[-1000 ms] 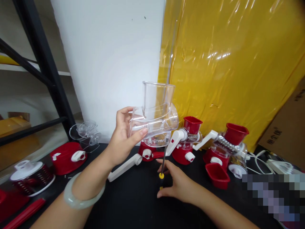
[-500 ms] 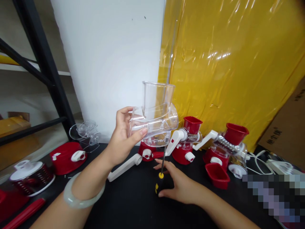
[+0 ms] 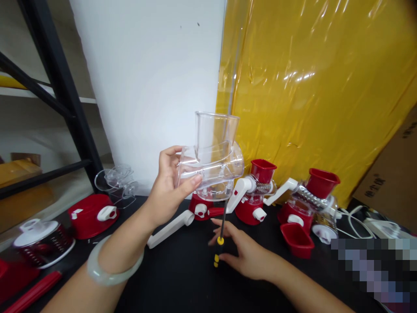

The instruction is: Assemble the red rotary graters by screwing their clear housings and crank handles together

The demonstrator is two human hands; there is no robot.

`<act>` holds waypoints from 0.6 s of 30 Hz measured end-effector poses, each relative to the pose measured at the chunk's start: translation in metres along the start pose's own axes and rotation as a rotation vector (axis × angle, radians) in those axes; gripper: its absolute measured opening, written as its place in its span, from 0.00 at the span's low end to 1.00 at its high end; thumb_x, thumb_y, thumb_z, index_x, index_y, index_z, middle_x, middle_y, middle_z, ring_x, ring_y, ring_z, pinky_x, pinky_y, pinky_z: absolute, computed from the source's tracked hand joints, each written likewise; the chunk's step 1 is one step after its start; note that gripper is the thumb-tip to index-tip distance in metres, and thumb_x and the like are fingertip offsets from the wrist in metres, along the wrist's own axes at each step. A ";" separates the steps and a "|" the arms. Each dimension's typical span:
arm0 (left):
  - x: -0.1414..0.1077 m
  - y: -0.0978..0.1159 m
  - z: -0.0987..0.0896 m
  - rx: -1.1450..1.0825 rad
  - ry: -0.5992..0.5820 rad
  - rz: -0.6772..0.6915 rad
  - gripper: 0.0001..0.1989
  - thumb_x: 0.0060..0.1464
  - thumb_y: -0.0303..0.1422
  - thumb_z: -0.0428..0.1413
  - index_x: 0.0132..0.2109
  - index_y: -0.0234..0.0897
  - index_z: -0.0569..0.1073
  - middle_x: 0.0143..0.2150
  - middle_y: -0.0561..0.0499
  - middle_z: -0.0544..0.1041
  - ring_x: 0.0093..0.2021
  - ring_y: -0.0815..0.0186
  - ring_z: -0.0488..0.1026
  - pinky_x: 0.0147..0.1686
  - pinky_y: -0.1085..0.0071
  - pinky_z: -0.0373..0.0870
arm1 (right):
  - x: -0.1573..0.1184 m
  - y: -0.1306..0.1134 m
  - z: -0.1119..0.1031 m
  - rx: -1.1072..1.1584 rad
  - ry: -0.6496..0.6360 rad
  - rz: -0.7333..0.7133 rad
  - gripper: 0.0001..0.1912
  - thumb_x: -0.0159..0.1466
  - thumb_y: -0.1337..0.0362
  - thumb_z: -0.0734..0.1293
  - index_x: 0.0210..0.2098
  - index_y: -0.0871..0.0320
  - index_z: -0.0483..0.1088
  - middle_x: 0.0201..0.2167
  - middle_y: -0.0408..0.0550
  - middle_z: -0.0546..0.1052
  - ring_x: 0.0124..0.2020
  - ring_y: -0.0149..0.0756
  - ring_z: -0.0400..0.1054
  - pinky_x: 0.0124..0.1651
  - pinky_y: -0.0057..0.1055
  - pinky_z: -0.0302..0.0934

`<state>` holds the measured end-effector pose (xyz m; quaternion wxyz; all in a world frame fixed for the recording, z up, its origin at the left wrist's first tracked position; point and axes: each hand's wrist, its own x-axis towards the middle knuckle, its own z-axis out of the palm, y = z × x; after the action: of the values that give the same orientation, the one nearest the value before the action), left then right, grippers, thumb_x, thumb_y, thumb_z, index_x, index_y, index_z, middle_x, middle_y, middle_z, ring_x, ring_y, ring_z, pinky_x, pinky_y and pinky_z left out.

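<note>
A clear plastic grater body point(image 3: 215, 163) is held up in the middle, its funnel pointing upward. Fingers and thumb of my left hand point(image 3: 172, 182) are wrapped round its left end. Below it, a screwdriver point(image 3: 220, 241) with a black and yellow handle stands upright, its shaft reaching up to the underside of the clear body. My right hand point(image 3: 236, 248) has its thumb and fingers round the screwdriver handle from the right. The screwdriver tip is hidden by the plastic base.
Behind stand a red grater base point(image 3: 200, 206) and two assembled graters point(image 3: 257, 191) point(image 3: 302, 200). A white crank point(image 3: 171, 228) lies mid-table. At left are a red base point(image 3: 93, 216), a drum point(image 3: 44, 243) and clear parts point(image 3: 119, 182). A red cup point(image 3: 297, 239) sits right.
The screwdriver handle has turned, and the thumb and fingers of my right hand have shifted on it. My left hand and the clear body have stayed in place.
</note>
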<state>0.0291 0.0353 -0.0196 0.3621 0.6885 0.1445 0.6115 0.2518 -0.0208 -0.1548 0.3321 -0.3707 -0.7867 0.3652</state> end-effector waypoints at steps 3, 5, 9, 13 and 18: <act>0.000 0.000 0.000 -0.004 -0.004 0.008 0.30 0.51 0.35 0.66 0.55 0.46 0.58 0.50 0.50 0.71 0.48 0.62 0.75 0.48 0.64 0.76 | 0.002 0.004 0.005 -0.079 0.076 0.087 0.42 0.58 0.70 0.76 0.67 0.52 0.58 0.44 0.47 0.76 0.46 0.42 0.71 0.57 0.44 0.66; 0.000 0.000 0.000 -0.004 -0.006 0.011 0.30 0.52 0.35 0.66 0.55 0.46 0.58 0.50 0.49 0.71 0.48 0.62 0.75 0.48 0.64 0.76 | 0.002 0.007 0.006 -0.105 0.112 0.096 0.44 0.55 0.65 0.79 0.66 0.52 0.60 0.46 0.48 0.74 0.47 0.43 0.70 0.57 0.44 0.66; 0.000 -0.001 0.000 -0.002 -0.004 0.006 0.30 0.51 0.35 0.66 0.56 0.46 0.58 0.49 0.49 0.72 0.48 0.62 0.75 0.48 0.65 0.76 | -0.001 0.004 0.001 -0.012 0.024 -0.002 0.44 0.58 0.68 0.76 0.69 0.52 0.54 0.59 0.53 0.69 0.58 0.44 0.66 0.64 0.46 0.60; 0.001 -0.001 0.000 -0.012 -0.007 0.009 0.30 0.52 0.35 0.66 0.56 0.46 0.58 0.49 0.49 0.72 0.47 0.63 0.76 0.48 0.66 0.77 | 0.001 0.001 0.001 0.008 0.015 0.001 0.41 0.61 0.74 0.70 0.69 0.53 0.53 0.48 0.50 0.75 0.51 0.40 0.70 0.60 0.45 0.63; 0.001 0.000 0.000 0.004 -0.006 0.012 0.30 0.52 0.36 0.66 0.55 0.46 0.58 0.50 0.49 0.71 0.48 0.62 0.76 0.48 0.64 0.77 | 0.003 0.001 0.005 -0.052 0.112 0.051 0.45 0.52 0.65 0.81 0.65 0.54 0.60 0.50 0.50 0.72 0.51 0.44 0.68 0.59 0.46 0.64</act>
<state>0.0297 0.0357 -0.0192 0.3576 0.6917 0.1404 0.6115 0.2468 -0.0197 -0.1580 0.3563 -0.4191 -0.7665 0.3316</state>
